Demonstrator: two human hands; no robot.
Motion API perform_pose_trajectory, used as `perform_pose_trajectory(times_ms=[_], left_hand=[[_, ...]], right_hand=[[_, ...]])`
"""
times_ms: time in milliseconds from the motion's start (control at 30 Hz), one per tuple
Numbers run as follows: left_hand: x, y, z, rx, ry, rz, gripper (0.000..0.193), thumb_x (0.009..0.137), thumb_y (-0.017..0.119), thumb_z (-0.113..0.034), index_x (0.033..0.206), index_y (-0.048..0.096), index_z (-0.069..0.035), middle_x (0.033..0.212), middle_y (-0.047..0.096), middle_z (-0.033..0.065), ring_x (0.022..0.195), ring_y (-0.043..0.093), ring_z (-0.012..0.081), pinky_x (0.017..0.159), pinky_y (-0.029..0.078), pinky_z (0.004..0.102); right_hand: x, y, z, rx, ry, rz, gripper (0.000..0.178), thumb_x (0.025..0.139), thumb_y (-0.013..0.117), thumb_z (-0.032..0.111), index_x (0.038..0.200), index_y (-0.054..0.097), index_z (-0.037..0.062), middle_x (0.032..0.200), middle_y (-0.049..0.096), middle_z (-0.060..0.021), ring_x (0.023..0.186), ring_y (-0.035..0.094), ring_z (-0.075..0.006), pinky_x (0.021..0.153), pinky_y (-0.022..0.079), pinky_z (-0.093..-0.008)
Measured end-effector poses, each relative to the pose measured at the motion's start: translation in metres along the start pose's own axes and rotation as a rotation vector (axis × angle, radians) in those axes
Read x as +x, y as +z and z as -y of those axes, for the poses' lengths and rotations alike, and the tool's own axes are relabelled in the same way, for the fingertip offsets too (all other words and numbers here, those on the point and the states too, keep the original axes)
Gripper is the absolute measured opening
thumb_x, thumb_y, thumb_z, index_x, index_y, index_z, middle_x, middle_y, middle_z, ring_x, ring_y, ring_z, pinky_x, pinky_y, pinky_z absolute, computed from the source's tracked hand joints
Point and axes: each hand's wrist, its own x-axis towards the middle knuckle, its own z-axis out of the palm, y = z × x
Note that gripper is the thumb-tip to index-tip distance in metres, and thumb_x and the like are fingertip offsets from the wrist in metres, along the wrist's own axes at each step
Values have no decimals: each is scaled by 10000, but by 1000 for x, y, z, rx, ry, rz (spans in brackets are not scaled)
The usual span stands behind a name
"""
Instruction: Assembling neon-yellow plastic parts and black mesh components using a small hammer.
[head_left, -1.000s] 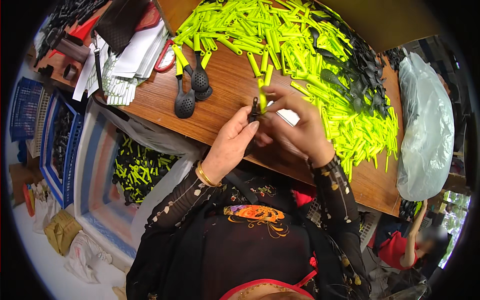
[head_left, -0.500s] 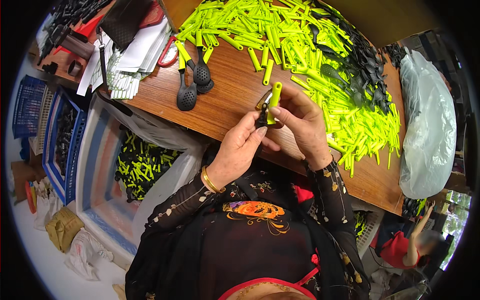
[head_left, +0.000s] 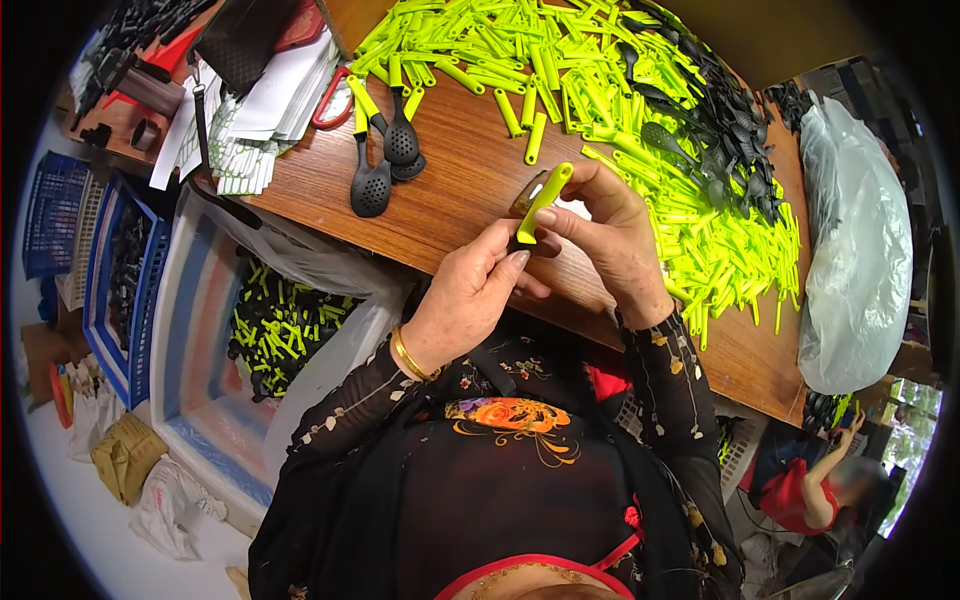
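Observation:
My right hand pinches a lime-green handle between thumb and fingers, its holed end tilted up and to the right. My left hand is closed on a small black utensil part, mostly hidden by the fingers. The handle's lower end meets this part at my left fingertips; how deep they fit cannot be seen. Just behind the handle is a brownish rounded object, partly covered. Black perforated spoons with green handles lie together on the wooden table, beyond my left hand.
A broad heap of green handles covers the far and right table, with black utensil heads among it. Papers and red-handled scissors lie far left. A plastic-lined bin stands left; a clear bag sits right. Another person is lower right.
The green handle has tilted further right, and its lower end has come over the black part, which shows less now. My right hand has shifted slightly right.

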Motion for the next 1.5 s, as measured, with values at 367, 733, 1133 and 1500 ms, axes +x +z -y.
perform_pose_trajectory(times_ms=[367,733,1133,1500], left_hand=[[-1,-11,-3,202,56,94,287,1090,485,-50,1367,527,14,1131,679,93,939,743,156,828,581,291],[-15,-47,-4,-715,-436,509,298,1085,601,-279,1237,617,-23,1010,718,138,731,718,164,662,586,274],[5,-44,21,-520,-227,-189,307,1083,605,-203,1323,621,-13,1008,711,59,952,739,203,836,599,310],[0,-34,29,-331,-116,-153,294,1087,537,-46,1366,567,37,1126,723,95,1052,712,169,944,569,292]], right_hand=[[0,0,13,-423,-49,137,384,884,809,-9,1198,590,19,1126,667,-68,1130,648,-171,1031,510,-331],[-2,10,32,-425,42,471,345,845,840,57,1134,653,63,994,740,-16,1035,673,-119,982,496,-324],[102,-55,-1,-1688,-665,278,198,838,699,104,1029,743,132,1122,685,-42,1025,654,-281,849,564,-377],[40,3,10,-373,-50,96,525,984,716,73,1472,522,74,1073,666,-32,1005,638,-98,883,540,-289]])
